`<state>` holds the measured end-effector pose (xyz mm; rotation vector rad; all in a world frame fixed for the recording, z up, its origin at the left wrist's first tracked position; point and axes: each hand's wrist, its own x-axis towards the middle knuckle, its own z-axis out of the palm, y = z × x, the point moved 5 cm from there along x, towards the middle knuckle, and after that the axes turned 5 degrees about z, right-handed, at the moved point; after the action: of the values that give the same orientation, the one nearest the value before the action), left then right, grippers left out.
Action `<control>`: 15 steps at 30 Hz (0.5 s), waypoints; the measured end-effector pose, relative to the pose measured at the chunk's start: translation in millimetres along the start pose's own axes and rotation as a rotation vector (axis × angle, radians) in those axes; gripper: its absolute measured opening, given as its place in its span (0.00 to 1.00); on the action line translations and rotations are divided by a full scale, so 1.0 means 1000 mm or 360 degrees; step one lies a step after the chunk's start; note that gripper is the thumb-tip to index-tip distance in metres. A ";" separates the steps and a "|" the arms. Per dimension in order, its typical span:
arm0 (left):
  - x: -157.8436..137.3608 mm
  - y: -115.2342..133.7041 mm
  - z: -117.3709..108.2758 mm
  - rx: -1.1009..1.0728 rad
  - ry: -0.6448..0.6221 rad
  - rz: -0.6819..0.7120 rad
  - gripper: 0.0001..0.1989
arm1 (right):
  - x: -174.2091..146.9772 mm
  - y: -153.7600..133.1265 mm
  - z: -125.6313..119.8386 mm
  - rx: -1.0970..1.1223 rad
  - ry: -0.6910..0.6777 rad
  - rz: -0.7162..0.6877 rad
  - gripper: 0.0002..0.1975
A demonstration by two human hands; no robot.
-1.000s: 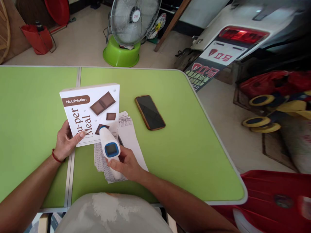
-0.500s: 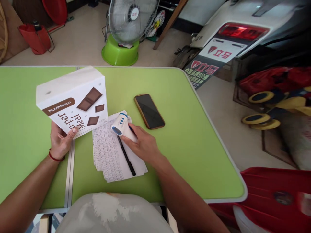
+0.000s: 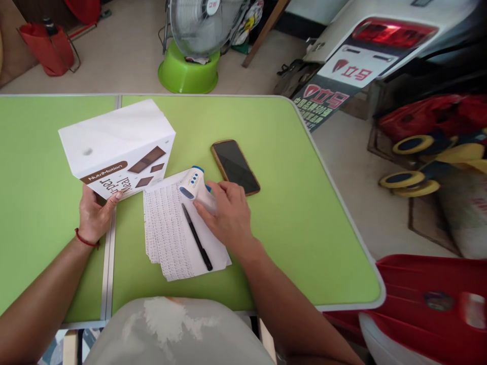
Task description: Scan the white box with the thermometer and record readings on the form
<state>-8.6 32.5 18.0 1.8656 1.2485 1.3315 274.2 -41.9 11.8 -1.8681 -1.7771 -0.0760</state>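
Fingers of the left hand (image 3: 95,217) pinch a white cardboard box (image 3: 114,134), tipped further, foreshortening its brown label (image 3: 104,172); the right hand (image 3: 233,215) clasps a white-and-blue gun-shaped thermometer (image 3: 194,183).

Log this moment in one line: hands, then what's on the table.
left hand: holding NutriMotion box; right hand: holding white-and-blue handheld device; pen: on papers; phone: on table

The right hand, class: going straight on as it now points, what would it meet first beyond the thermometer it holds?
Past the infrared thermometer in its grip, the right hand would probably meet the right side of the NutriMotion box in the left hand. Depth is unclear; it might pass beneath.
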 end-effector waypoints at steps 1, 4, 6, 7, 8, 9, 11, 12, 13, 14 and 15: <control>-0.001 -0.002 -0.001 0.0020 0.0016 0.0018 0.22 | -0.002 -0.005 -0.003 0.0054 0.0013 -0.0058 0.18; -0.003 0.000 -0.004 0.0082 0.0104 0.0147 0.24 | -0.012 -0.021 -0.001 0.0163 -0.0225 -0.0240 0.13; -0.005 0.007 -0.009 0.0195 0.0238 0.0290 0.30 | -0.020 -0.027 0.006 0.0111 -0.0409 -0.0283 0.15; -0.008 0.013 -0.012 0.0274 0.0331 0.0398 0.32 | -0.023 -0.028 0.009 0.0072 -0.0469 -0.0291 0.15; -0.011 0.020 -0.015 0.0350 0.0424 0.0529 0.33 | -0.025 -0.029 0.012 0.0042 -0.0504 -0.0298 0.15; -0.015 0.028 -0.016 0.0417 0.0480 0.0672 0.32 | -0.026 -0.030 0.013 0.0028 -0.0513 -0.0314 0.14; -0.023 0.044 -0.012 0.0471 0.0417 0.0961 0.27 | -0.026 -0.034 0.014 0.0062 -0.0479 -0.0370 0.13; -0.026 0.050 -0.004 0.0476 0.0224 0.1063 0.25 | -0.025 -0.036 0.013 0.0121 -0.0445 -0.0402 0.13; -0.029 0.055 0.004 0.0462 -0.0009 0.1133 0.22 | -0.024 -0.037 0.011 0.0210 -0.0406 -0.0425 0.12; -0.032 0.057 0.014 0.0434 -0.0282 0.1169 0.21 | -0.022 -0.039 0.009 0.0330 -0.0373 -0.0437 0.12; -0.035 0.057 0.023 0.0408 -0.0547 0.1175 0.19 | -0.021 -0.040 0.007 0.0477 -0.0351 -0.0435 0.12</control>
<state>31.2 -21.8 40.6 2.7574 0.5792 1.1236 232.1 -58.9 11.2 -1.4607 -2.0553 0.2897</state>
